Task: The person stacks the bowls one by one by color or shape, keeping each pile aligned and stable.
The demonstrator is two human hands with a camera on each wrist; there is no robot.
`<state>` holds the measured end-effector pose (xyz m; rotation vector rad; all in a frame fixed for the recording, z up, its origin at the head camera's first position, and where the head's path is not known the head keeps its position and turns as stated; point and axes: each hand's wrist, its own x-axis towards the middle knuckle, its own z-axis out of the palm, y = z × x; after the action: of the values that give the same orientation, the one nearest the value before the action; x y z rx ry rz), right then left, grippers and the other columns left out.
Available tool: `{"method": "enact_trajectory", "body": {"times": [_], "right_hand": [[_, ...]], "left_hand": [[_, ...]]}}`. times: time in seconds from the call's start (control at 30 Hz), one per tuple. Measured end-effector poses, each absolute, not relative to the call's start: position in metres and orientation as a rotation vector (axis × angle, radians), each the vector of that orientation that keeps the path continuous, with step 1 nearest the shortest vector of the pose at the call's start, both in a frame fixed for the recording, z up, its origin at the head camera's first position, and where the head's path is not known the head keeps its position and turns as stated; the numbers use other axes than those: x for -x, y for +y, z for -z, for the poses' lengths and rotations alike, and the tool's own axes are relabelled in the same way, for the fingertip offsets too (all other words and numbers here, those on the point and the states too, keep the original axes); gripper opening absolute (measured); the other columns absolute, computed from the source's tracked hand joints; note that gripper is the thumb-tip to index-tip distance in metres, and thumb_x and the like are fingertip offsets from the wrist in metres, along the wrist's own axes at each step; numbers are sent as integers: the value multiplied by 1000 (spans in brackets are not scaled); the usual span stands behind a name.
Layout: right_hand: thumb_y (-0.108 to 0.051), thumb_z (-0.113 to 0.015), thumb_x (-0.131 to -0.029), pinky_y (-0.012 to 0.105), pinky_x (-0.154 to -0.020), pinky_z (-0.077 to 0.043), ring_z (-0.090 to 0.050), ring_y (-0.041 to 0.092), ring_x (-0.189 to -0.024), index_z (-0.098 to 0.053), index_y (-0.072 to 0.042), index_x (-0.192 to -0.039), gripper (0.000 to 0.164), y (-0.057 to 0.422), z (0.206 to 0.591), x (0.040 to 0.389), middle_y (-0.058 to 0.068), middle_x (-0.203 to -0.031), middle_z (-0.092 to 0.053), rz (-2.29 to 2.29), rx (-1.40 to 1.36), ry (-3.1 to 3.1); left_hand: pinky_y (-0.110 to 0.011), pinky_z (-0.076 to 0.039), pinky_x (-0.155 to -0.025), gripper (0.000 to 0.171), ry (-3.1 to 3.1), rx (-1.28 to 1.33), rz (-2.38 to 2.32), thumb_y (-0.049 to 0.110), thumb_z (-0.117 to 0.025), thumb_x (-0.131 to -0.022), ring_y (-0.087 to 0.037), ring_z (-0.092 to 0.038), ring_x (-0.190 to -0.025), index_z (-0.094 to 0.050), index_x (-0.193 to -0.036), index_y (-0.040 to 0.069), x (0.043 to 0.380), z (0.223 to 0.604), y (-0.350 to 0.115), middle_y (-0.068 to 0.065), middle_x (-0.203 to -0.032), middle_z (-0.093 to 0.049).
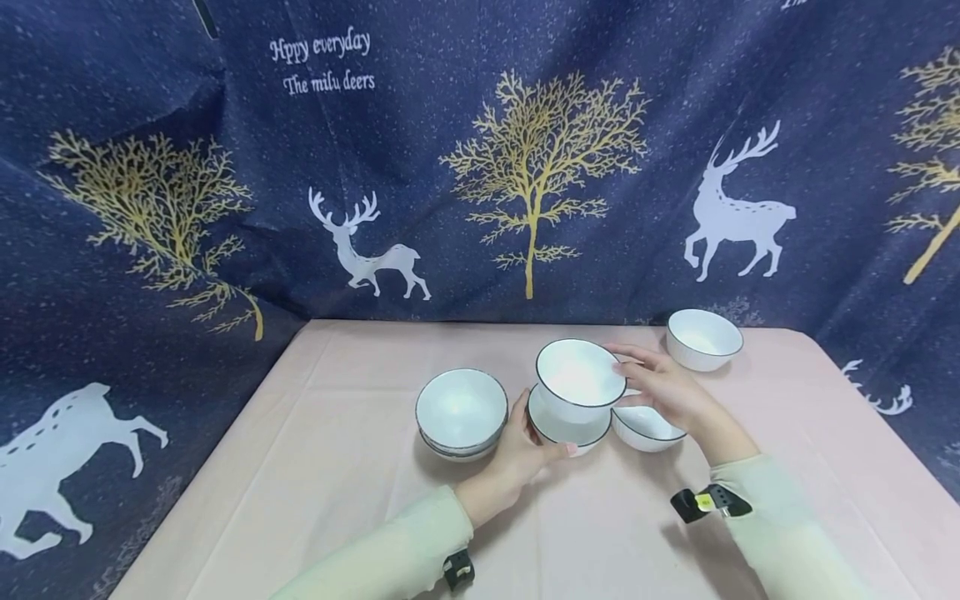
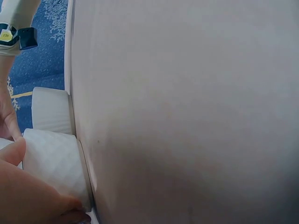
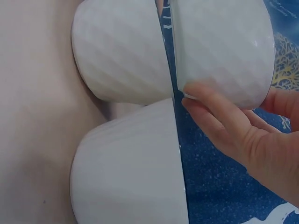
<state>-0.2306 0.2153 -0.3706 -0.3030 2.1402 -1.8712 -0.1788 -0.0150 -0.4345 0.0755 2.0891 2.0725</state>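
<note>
R hand (image 1: 666,387) holds a bumpy white bowl (image 1: 581,377) just above a 2nd bumpy bowl (image 1: 574,432), which L hand (image 1: 516,457) grips on the desk (image 1: 352,475). Bowl stack (image 1: 460,408) nr L hand; ribbed bowl (image 1: 651,437) nr R.

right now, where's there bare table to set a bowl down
Bare table lies left of the bowl stack, to the left edge, between the sleeves, and right of the far bowl. The middle is crowded: beside the stack, the left hand grips the lower bowl, the right hand holds the raised bowl above it, and another bowl stands close right.
</note>
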Motion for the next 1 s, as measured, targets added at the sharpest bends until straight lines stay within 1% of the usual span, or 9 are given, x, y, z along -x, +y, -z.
{"method": "enact_trajectory", "body": {"times": [0.13, 0.2, 0.3, 0.47, 0.63, 0.87, 1.0], "right_hand": [[-18, -49, -100, 42, -87, -57, -59, 27, -112, -29, 1, -148, 55, 212, 372, 231, 29, -147, -32, 1856, 290, 2158], [-17, -50, -100, 43, -88, -57, -57, 32, -116, -30, 1, -148, 55, 210, 373, 230, 29, -147, -31, 1850, 304, 2159], [-17, -50, -100, 44, -89, -56, -53, 37, -121, -30, 3, -148, 56, 208, 374, 230, 30, -148, -30, 1843, 328, 2153], [-16, -51, -100, 45, -89, -56, -53, 35, -120, -30, 4, -147, 55, 205, 375, 227, 31, -147, -30, 1843, 334, 2132], [-15, -52, -99, 44, -88, -57, -54, 35, -119, -32, 4, -146, 54, 201, 375, 226, 32, -144, -33, 1828, 322, 2151], [-14, -51, -99, 43, -87, -57, -44, 46, -127, -34, 3, -145, 52, 197, 376, 226, 33, -143, -36, 1796, 285, 2187], [-13, -52, -99, 42, -86, -58, -40, 48, -130, -36, 4, -145, 51, 195, 374, 225, 33, -142, -38, 1785, 275, 2209]], "left_hand": [[-39, -23, -117, 112, 2085, -87, -2073, 5, -82, -70, -32, -23, -143, -10, -155, 11, 180, 435, -15, -13, -158, -21], [-39, -24, -117, 111, 2087, -93, -2075, 5, -82, -70, -33, -24, -143, -10, -155, 11, 180, 435, -15, -14, -158, -21], [-39, -25, -116, 111, 2110, -92, -2065, 6, -83, -70, -34, -25, -142, -11, -155, 11, 180, 435, -15, -16, -157, -21], [-37, -26, -116, 110, 2144, -72, -2035, 9, -84, -69, -33, -26, -142, -14, -154, 10, 179, 434, -15, -17, -157, -22], [-39, -26, -116, 109, 2137, -58, -2031, 7, -82, -70, -35, -25, -142, -12, -154, 7, 177, 433, -15, -20, -156, -21], [-39, -25, -117, 108, 2123, -62, -2036, 7, -81, -71, -34, -24, -143, -12, -153, 6, 175, 431, -15, -20, -156, -22], [-39, -25, -117, 107, 2119, -59, -2041, 7, -81, -71, -34, -24, -143, -13, -153, 7, 176, 431, -15, -20, -156, -23]]}}
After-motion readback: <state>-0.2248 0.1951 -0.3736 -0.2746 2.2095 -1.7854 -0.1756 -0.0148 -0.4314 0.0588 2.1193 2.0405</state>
